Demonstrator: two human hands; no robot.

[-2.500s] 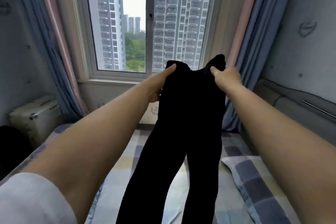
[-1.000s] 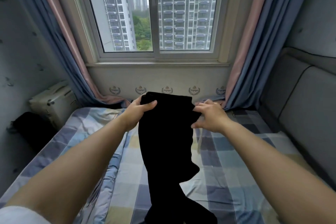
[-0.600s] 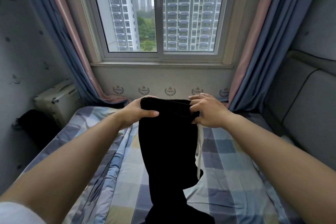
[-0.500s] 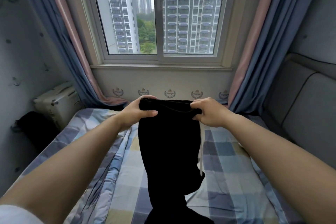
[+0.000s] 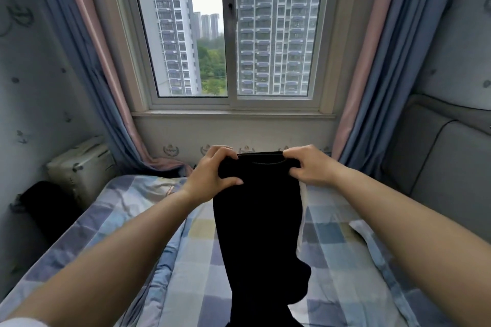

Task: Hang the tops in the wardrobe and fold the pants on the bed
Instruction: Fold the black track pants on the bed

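Observation:
A pair of black pants (image 5: 259, 220) hangs in front of me over the checked bed (image 5: 342, 271), legs folded together lengthwise. My left hand (image 5: 212, 175) grips the left end of the waistband, thumb in front. My right hand (image 5: 308, 167) grips the right end, fingers curled over the top edge. The pants' lower part trails down onto the bedspread and runs out of the bottom of the view. No tops or wardrobe show.
A window (image 5: 231, 34) with blue and pink curtains (image 5: 87, 61) faces me beyond the bed. A cream suitcase (image 5: 79, 167) stands at the left beside a dark bag (image 5: 45, 210). A grey padded headboard (image 5: 438, 164) lines the right wall.
The pants came down from high in front of the window to just above the bed, their legs now trailing on the bedspread. Both hands shifted their grip along the waistband.

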